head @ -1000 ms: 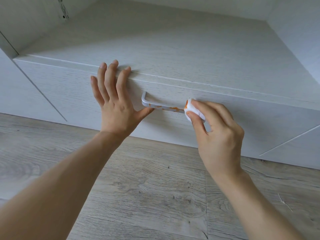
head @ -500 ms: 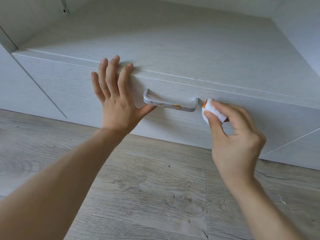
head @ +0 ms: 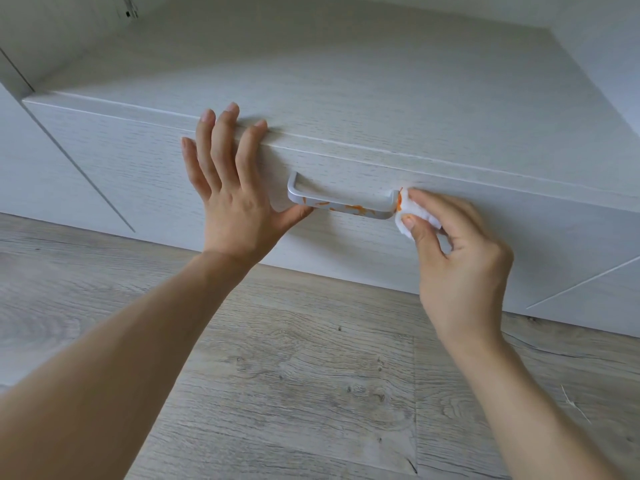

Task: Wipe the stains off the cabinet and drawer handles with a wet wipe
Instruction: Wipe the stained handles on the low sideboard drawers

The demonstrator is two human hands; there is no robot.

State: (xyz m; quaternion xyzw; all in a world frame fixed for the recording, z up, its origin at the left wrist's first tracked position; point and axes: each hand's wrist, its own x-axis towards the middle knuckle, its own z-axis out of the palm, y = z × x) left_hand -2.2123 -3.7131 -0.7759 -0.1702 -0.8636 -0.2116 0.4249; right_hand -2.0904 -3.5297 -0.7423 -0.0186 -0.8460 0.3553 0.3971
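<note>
Head view: a pale wood-grain drawer front (head: 138,161) fills the middle of the picture, with the flat top of the cabinet (head: 346,81) above it and a grey plank floor (head: 294,375) below.

A silver bar handle (head: 341,204) is fixed near the middle of the drawer front, just under its top edge. Orange stains (head: 356,209) streak the lower face of the bar, thickest toward its right half, with smaller marks near its left end.

The left hand (head: 232,199) lies flat against the drawer front to the left of the handle. Its fingers are straight and spread, the tips reaching up to and just over the top edge of the drawer. The thumb points right and touches the underside of the handle's left end. It grips nothing.

The right hand (head: 460,258) is at the handle's right end. Its thumb and fingers are curled and pinch a bunched white wet wipe (head: 405,211). The wipe is pressed against the right end of the handle, where the bar turns into the drawer front. An orange smear shows on the wipe's edge where it meets the metal.

Both forearms are bare and reach up from the lower edge of the picture. At the right, a thin diagonal seam (head: 588,285) crosses the lower cabinet panel.
</note>
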